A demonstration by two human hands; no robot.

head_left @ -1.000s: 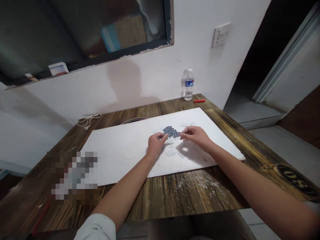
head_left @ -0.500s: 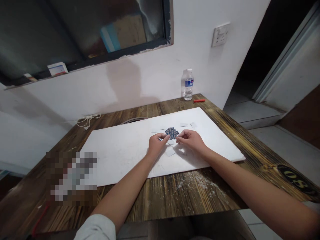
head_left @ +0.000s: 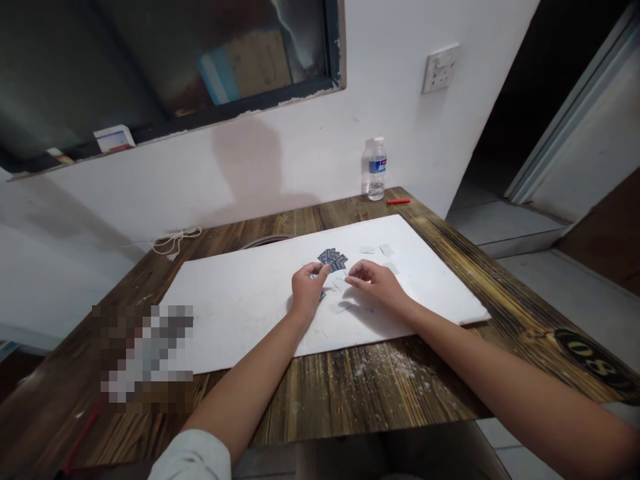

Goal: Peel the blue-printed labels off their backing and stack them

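Note:
A small fan of dark blue patterned cards [head_left: 333,260] is pinched between the thumb and fingers of my left hand [head_left: 306,288]. Close by on the right, my right hand [head_left: 376,283] has its thumb and fingertips drawn together. A thin edge shows at its fingertips, too small to tell what it is. Under and between both hands, small white cards [head_left: 341,285] lie on a white board [head_left: 240,300]. Beyond my right hand, several more pale cards [head_left: 367,250] lie flat. A bluish piece [head_left: 323,296] peeks out beside my left wrist.
The board rests on a dark wooden table [head_left: 360,393]. Toward the wall stand a water bottle [head_left: 377,175] and a red stick-like object [head_left: 399,201]. A coiled white cable [head_left: 176,240] lies at the far left. A blurred-out item [head_left: 150,353] covers the board's left front corner.
My left hand has shifted slightly left with the fanned cards, and my right hand has come away from them. The bluish piece by my left wrist has come into sight.

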